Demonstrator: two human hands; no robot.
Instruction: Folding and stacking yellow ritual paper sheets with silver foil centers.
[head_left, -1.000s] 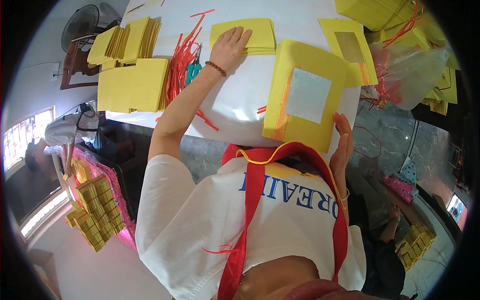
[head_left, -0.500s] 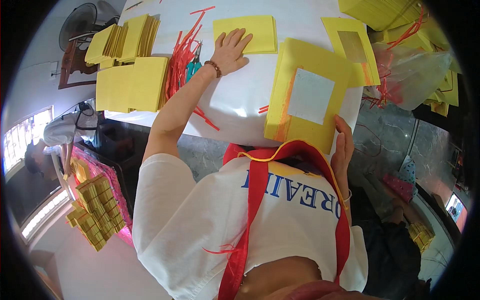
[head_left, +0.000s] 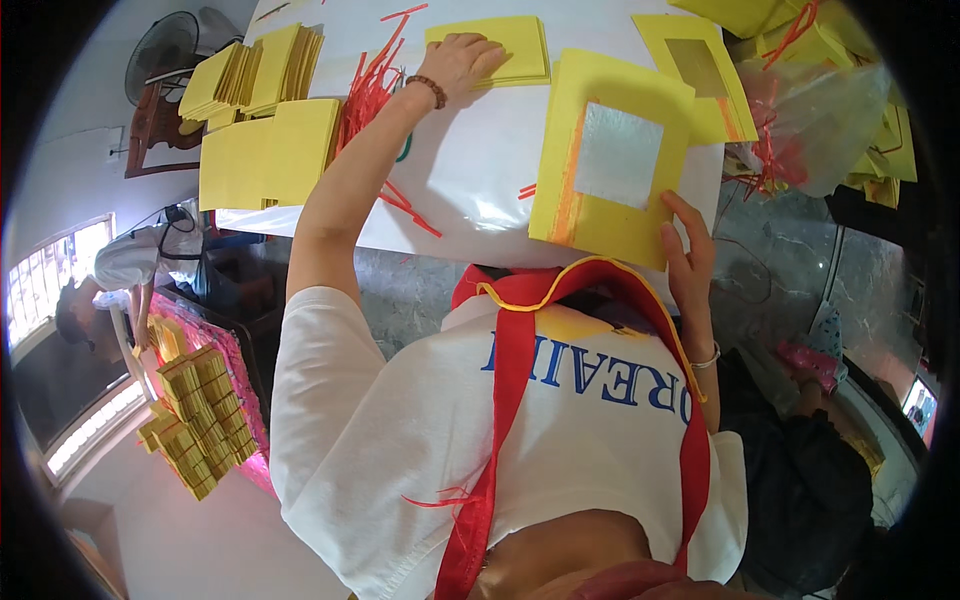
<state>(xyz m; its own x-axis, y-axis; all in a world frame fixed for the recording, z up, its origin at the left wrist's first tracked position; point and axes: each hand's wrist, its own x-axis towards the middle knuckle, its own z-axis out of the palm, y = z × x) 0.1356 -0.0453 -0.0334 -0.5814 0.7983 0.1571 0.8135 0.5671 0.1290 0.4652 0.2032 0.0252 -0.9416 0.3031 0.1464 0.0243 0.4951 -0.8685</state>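
My left hand (head_left: 462, 66) rests on a low stack of yellow paper (head_left: 522, 48) at the far middle of the table, fingers laid flat over its left part. A larger yellow paper stack (head_left: 675, 120) lies by the near edge, its top sheet bearing a silver square (head_left: 620, 155) and an orange stripe. Beside its lower right corner is my right hand (head_left: 688, 250), fingers apart, fingertips touching or very close to the paper's edge. Left of my left forearm lie red strips (head_left: 372, 105); the arm mostly hides teal-handled cutters (head_left: 404, 148).
Folded yellow paper stacks (head_left: 265, 150) stand at the table's left. Another yellow sheet (head_left: 690, 60) lies to the right, near a clear plastic bag (head_left: 815, 130). Beyond the table's left side, a person (head_left: 140, 255) bends over bundled yellow stacks (head_left: 205, 415).
The view has shifted slightly. My left hand's fingers are closer together on the low stack, and my left forearm now covers more of the cutters. My right hand's fingers have spread a little.
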